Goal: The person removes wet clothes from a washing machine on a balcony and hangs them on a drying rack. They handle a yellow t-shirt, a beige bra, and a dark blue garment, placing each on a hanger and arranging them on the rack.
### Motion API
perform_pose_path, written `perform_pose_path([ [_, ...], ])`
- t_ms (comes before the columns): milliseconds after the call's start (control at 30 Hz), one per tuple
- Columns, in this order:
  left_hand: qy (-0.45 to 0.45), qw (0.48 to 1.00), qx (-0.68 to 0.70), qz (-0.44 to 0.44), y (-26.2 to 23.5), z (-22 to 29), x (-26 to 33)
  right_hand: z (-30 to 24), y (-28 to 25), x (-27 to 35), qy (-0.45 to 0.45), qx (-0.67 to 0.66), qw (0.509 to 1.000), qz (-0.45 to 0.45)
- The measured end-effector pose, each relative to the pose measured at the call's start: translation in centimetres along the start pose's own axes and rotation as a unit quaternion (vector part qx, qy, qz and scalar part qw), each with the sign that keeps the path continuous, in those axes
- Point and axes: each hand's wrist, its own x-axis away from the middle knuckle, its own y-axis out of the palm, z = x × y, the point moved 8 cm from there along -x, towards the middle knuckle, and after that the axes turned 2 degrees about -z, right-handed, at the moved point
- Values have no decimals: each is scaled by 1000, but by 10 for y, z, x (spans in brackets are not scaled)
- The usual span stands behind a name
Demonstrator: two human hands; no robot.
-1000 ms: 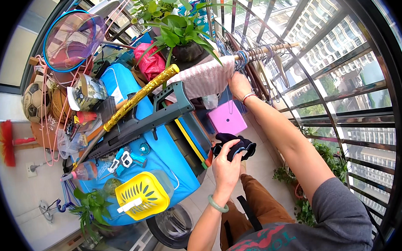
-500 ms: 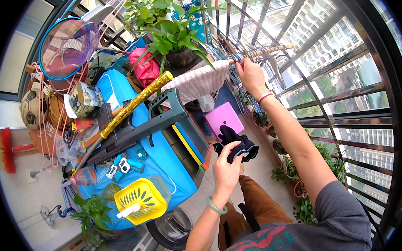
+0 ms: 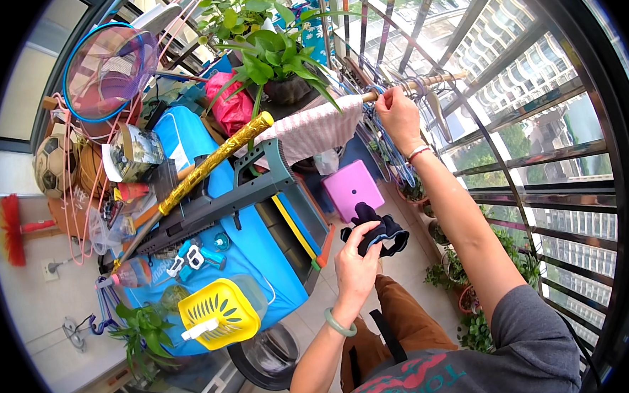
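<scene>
My left hand (image 3: 356,265), with a pale green bangle on its wrist, pinches a small dark cloth garment (image 3: 387,230) with light blue edging. The cloth hangs bunched, so its exact kind does not show. Farther forward, my right hand (image 3: 399,123) is closed at the wooden pole (image 3: 422,86), where thin wire clothes hangers (image 3: 390,153) cluster. Its curled fingers seem to grip the top of a hanger, though the hand hides the hook. Just left of it, a pink-and-white striped towel (image 3: 311,130) is draped over the pole.
A gold-wrapped pole end (image 3: 217,162) and a dark toy gun (image 3: 208,209) lie across the blue-covered surface (image 3: 261,263) at left. A yellow basket (image 3: 225,315) stands near its front. A pink stool (image 3: 353,187) is on the floor. Metal railings (image 3: 539,145) and potted plants (image 3: 468,281) line the right.
My right hand has shifted slightly right and its fingers have curled in more, while the hangers under it have swung. My left hand still holds the dark cloth garment in nearly the same place.
</scene>
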Motion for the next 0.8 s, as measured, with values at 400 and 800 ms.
perform_pose_path([
  [400,-11,1000,2,-9,13,4,-27,21,-15,-12,93,-8,996,-6],
  [800,1,1000,14,-4,15,2,-25,20,-5,15,50,35,997,-37],
])
